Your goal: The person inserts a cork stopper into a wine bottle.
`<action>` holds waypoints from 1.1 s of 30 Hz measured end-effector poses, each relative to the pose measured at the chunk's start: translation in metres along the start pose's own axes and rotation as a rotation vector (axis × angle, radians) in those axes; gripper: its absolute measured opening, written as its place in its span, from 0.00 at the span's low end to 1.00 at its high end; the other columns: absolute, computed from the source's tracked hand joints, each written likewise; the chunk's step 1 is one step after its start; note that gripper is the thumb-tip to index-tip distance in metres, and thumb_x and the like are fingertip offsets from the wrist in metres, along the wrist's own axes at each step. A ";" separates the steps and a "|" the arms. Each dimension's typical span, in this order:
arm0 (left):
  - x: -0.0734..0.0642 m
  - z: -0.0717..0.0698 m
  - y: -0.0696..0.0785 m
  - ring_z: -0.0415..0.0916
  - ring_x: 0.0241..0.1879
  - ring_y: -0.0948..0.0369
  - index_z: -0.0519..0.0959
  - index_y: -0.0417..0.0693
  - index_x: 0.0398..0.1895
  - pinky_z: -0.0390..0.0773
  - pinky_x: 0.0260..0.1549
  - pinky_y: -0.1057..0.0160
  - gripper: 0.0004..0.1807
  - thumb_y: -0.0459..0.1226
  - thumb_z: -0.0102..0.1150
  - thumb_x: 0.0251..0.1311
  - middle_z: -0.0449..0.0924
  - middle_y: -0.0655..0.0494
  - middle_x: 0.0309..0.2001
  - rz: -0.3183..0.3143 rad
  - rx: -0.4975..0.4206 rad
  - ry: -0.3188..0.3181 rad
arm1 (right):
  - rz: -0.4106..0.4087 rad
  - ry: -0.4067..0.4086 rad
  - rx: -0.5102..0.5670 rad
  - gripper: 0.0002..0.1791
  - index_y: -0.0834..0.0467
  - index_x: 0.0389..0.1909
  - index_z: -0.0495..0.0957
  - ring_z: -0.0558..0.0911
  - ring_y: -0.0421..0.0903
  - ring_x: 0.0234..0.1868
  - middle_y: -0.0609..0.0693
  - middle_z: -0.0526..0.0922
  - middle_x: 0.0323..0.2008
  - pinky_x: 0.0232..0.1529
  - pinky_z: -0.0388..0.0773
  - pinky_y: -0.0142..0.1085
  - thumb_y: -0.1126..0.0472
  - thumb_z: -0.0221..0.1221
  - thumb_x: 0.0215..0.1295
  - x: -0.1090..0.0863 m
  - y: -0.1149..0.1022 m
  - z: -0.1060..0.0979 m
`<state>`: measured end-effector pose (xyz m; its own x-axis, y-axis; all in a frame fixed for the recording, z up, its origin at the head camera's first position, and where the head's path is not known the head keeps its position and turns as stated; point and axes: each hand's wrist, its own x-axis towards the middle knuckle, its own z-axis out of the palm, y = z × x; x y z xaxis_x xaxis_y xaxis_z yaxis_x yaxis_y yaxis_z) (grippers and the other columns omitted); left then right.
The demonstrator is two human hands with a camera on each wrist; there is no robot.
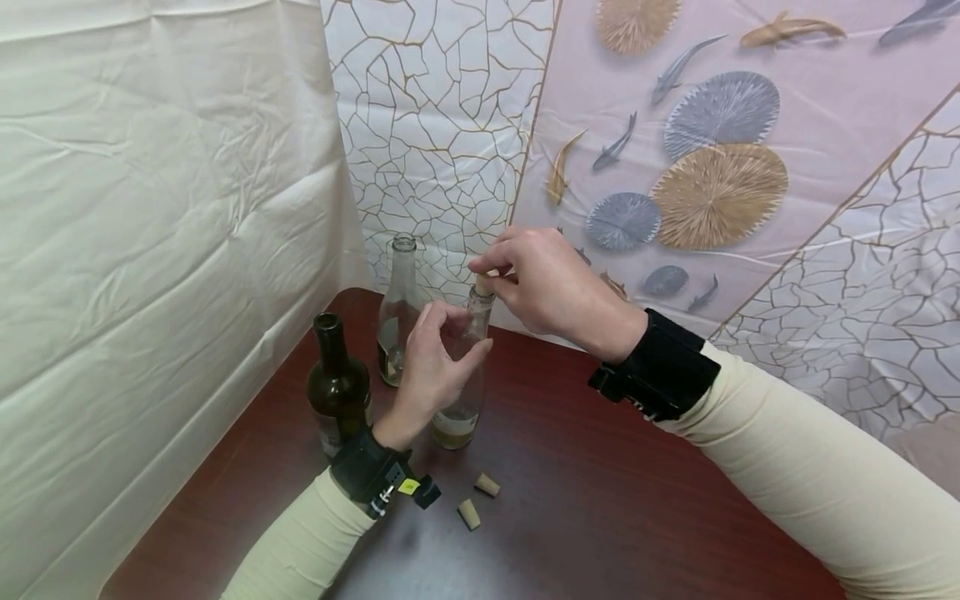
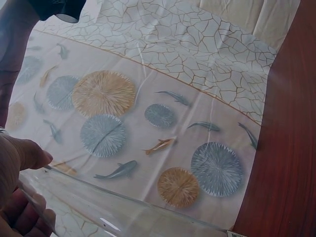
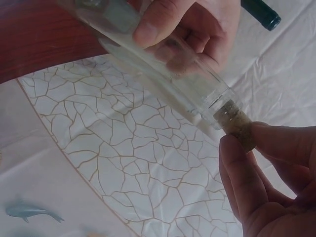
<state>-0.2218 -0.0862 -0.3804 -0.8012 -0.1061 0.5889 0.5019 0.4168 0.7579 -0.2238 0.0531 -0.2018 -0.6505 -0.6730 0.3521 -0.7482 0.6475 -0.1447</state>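
Note:
A clear glass bottle (image 1: 455, 421) stands on the table with a little yellowish liquid showing low in it. My left hand (image 1: 435, 362) holds it around the upper part, thumb on one side and fingers on the other. In the right wrist view, the curled fingers show through the glass. Above the bottle's mouth, my right hand (image 1: 551, 287) pinches a cork (image 3: 239, 129) between thumb and fingers. The cork's lower end sits in the mouth, and most of its length sticks out.
Two loose corks, one (image 1: 487, 485) beside another (image 1: 468, 514), lie on the dark red table (image 1: 600, 500) in front of the bottle. A dark green bottle (image 1: 339, 383) and a second clear bottle (image 1: 402, 279), both uncorked, stand to the left. Fabric-covered walls (image 1: 187, 208) enclose the table's back and left.

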 end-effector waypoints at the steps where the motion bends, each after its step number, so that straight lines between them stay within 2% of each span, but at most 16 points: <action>1: 0.000 0.000 0.000 0.69 0.41 0.60 0.74 0.47 0.47 0.78 0.36 0.52 0.21 0.41 0.70 0.53 0.73 0.53 0.41 0.003 -0.001 0.001 | 0.000 0.002 0.001 0.12 0.56 0.47 0.87 0.82 0.41 0.36 0.49 0.86 0.40 0.33 0.78 0.34 0.64 0.64 0.62 0.000 0.000 0.001; 5: 0.001 0.000 -0.001 0.69 0.41 0.60 0.74 0.46 0.47 0.78 0.37 0.50 0.21 0.42 0.70 0.53 0.73 0.52 0.41 0.017 0.003 0.000 | 0.001 0.006 -0.009 0.13 0.55 0.48 0.86 0.80 0.41 0.32 0.49 0.85 0.38 0.29 0.76 0.34 0.64 0.63 0.63 -0.001 0.000 0.002; 11: 0.001 -0.001 -0.001 0.69 0.41 0.59 0.74 0.46 0.48 0.77 0.36 0.54 0.22 0.43 0.70 0.53 0.73 0.52 0.41 0.033 0.019 0.010 | -0.029 0.019 -0.042 0.14 0.55 0.49 0.86 0.78 0.42 0.31 0.49 0.83 0.37 0.29 0.74 0.35 0.64 0.62 0.63 -0.002 0.000 0.004; 20: 0.000 0.000 -0.002 0.69 0.41 0.59 0.74 0.46 0.48 0.77 0.36 0.53 0.22 0.42 0.70 0.53 0.73 0.52 0.42 0.024 0.006 0.006 | -0.051 0.059 -0.031 0.13 0.55 0.49 0.86 0.76 0.42 0.28 0.48 0.81 0.34 0.26 0.72 0.35 0.63 0.63 0.64 -0.005 0.004 0.010; 25: 0.001 0.000 -0.001 0.69 0.41 0.59 0.74 0.46 0.48 0.75 0.36 0.57 0.22 0.42 0.70 0.53 0.72 0.52 0.42 0.018 0.009 0.004 | -0.056 0.069 -0.028 0.13 0.55 0.48 0.86 0.76 0.42 0.28 0.49 0.81 0.34 0.27 0.72 0.35 0.63 0.63 0.64 -0.005 0.005 0.011; 29: 0.001 0.000 -0.001 0.68 0.41 0.59 0.74 0.46 0.48 0.76 0.36 0.53 0.22 0.42 0.70 0.53 0.72 0.52 0.41 0.017 0.007 0.006 | -0.076 0.059 -0.029 0.12 0.56 0.46 0.87 0.78 0.43 0.30 0.49 0.83 0.35 0.29 0.74 0.35 0.64 0.63 0.63 -0.002 0.005 0.009; 33: -0.001 0.001 -0.002 0.68 0.41 0.59 0.74 0.45 0.48 0.77 0.36 0.49 0.22 0.42 0.70 0.53 0.72 0.52 0.41 0.023 0.009 0.001 | -0.085 -0.016 -0.030 0.11 0.57 0.45 0.87 0.80 0.43 0.33 0.50 0.84 0.36 0.32 0.77 0.36 0.64 0.63 0.62 0.003 0.004 0.001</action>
<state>-0.2225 -0.0859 -0.3827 -0.7890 -0.0972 0.6067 0.5175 0.4273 0.7414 -0.2289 0.0536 -0.2027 -0.5873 -0.7313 0.3468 -0.7965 0.5982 -0.0875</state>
